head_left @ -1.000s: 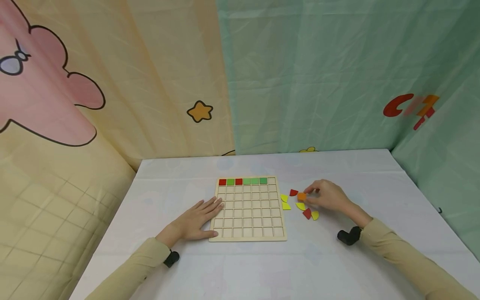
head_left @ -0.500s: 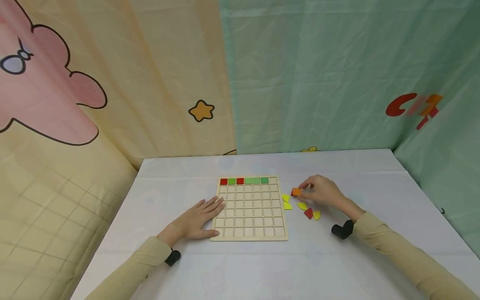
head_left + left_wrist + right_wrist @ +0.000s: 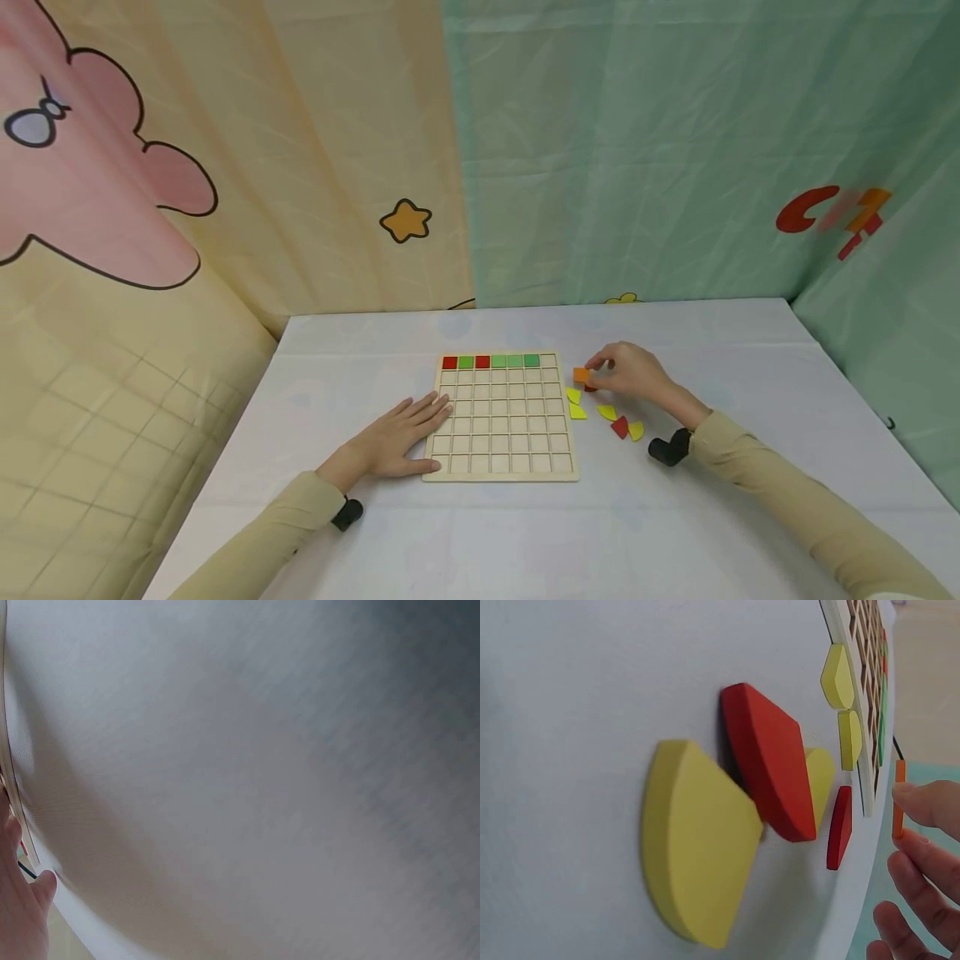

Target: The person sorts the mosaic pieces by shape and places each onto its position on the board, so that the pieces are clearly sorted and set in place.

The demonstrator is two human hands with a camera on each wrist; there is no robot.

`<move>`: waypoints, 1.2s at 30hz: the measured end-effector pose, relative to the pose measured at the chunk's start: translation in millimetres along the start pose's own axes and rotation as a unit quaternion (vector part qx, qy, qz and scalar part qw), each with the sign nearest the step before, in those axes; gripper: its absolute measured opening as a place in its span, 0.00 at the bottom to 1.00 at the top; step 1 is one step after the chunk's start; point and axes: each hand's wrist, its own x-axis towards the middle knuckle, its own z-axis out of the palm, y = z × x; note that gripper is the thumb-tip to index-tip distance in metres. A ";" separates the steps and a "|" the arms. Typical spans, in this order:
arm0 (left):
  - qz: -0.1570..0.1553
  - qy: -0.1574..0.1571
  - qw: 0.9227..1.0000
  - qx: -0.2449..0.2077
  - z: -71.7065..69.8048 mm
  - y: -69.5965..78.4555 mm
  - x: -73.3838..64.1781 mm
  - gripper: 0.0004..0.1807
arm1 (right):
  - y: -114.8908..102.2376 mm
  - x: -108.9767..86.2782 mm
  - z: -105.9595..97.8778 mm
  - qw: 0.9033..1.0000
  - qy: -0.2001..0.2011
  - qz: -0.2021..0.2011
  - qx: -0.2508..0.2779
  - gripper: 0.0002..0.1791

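Between thumb and index finger, my right hand pinches a small orange square tile, held up off the table just right of the board's upper edge; the right wrist view shows the tile edge-on. My left hand lies flat with fingers spread over the left edge of the wooden grid board. Red and green square tiles fill most of the board's top row. In the left wrist view only part of the left hand shows.
Right of the board lie several yellow pieces and two red pieces with curved edges, one partly hidden under the right hand. A white cloth covers the table. Printed curtains stand behind and at both sides.
My right hand has carried the orange tile left and away from me, toward the board's upper right corner. The left hand has stayed in place on the board.
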 end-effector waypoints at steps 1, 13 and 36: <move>0.001 0.001 1.000 0.000 0.1 0.0 0.1 0.48 | -0.6 1.4 0.6 1.000 -0.001 0.002 0.001 0.14; 0.001 -0.002 1.000 0.006 2.3 -1.9 1.2 0.48 | -7.1 15.6 3.5 1.000 -0.004 -0.004 0.009 0.16; -0.001 -0.005 1.000 0.005 1.0 -0.7 1.6 0.48 | -16.0 46.9 14.8 1.000 -0.004 -0.005 -0.002 0.16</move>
